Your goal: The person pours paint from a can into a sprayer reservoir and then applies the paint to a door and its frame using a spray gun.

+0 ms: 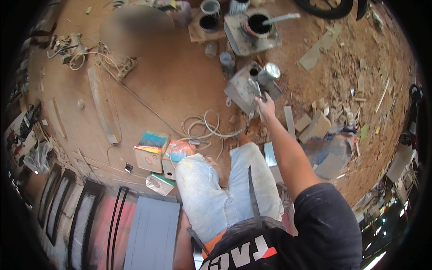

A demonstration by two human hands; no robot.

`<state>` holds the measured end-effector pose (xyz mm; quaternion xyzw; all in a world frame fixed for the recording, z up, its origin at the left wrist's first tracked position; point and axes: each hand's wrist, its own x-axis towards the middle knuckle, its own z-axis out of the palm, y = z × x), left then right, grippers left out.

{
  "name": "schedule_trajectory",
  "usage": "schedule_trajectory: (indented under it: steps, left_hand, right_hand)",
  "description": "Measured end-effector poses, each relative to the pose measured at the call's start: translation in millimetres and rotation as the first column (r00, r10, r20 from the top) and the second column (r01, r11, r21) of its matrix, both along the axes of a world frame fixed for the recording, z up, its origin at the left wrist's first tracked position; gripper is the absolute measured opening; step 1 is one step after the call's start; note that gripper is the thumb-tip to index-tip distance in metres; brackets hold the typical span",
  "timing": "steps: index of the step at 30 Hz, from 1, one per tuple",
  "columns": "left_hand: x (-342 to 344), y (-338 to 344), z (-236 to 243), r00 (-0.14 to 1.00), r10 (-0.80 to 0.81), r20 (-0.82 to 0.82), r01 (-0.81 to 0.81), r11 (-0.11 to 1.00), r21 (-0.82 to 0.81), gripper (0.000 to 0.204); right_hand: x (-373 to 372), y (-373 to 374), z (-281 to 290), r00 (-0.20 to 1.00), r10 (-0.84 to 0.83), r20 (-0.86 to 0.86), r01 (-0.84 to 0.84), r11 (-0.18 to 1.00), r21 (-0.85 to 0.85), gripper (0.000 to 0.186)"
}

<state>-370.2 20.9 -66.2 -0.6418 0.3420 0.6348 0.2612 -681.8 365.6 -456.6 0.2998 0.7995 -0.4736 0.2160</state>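
Observation:
My right hand (266,107) reaches forward, its fingers closed around the handle of a spray gun (255,88) with a silver cup (272,71). The gun is over a square metal can (240,92) with a dark round hole in its top; whether they touch, I cannot tell. An air hose (230,134) runs from the gun to a loose coil on the ground. Only part of my left arm (183,243) shows, low beside my thigh and a blue-grey panel (154,234). The fingers of that hand are hidden.
Beyond the gun stands an open paint tin (258,25) with a stirring stick, on a square can. Coloured tins (151,150) lie left of my knee. Black-framed panels (85,220) line the lower left. Rubble (319,121) covers ground at right. A blur hides the upper left.

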Motion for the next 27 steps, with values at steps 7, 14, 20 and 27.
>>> schedule_trajectory:
  steps: [7, 14, 20, 27]
  left_hand:
    - [-123, -96, -60, 0.927, -0.374, -0.029, 0.361, 0.910, -0.201, 0.077]
    - [-312, -153, -153, 0.376, -0.903, 0.207, 0.906, 0.311, -0.287, 0.085]
    - [-402, -231, -160, 0.225, -0.960, 0.169, 0.905, 0.142, -0.400, 0.079]
    - [-461, -284, -177, 0.351, -0.922, 0.161, 0.927, 0.318, -0.201, 0.076]
  right_hand:
    - [-103, -128, 99, 0.951, 0.189, -0.244, -0.065, 0.895, 0.440, 0.046]
    - [-337, -341, 107, 0.945, 0.236, -0.228, -0.222, 0.971, 0.086, 0.049]
    - [-495, -428, 11, 0.975, 0.220, -0.039, -0.192, 0.912, 0.362, 0.082]
    - [-545, -427, -43, 0.819, 0.574, 0.001, -0.544, 0.775, 0.320, 0.083]
